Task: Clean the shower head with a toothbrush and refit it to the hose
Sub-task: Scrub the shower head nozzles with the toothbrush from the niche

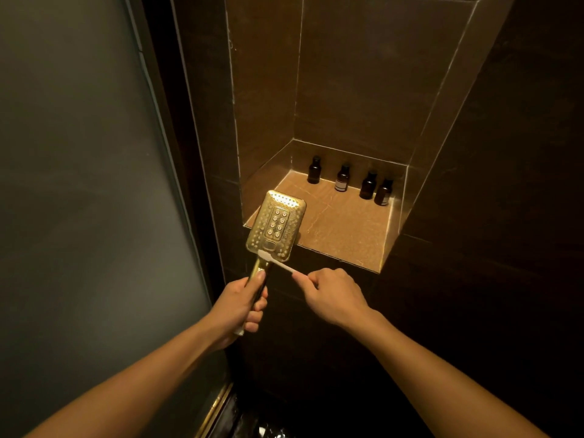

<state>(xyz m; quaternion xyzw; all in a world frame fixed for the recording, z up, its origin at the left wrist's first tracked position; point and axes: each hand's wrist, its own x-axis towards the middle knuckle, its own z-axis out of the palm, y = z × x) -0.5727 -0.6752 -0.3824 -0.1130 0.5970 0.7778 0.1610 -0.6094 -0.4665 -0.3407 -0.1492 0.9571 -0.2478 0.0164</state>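
Dark tiled shower stall, lit niche [341,229] ahead with four bottles [343,181] on its ledge. Our left hand [240,306] is wrapped round the handle of the shower head [276,227], held face-up before the ledge. Our right hand [331,295] pinches the toothbrush [278,263], bristles on the face's lower edge. We judge scrubbing is under way. No hose shows at the handle's end, so refitting remains.
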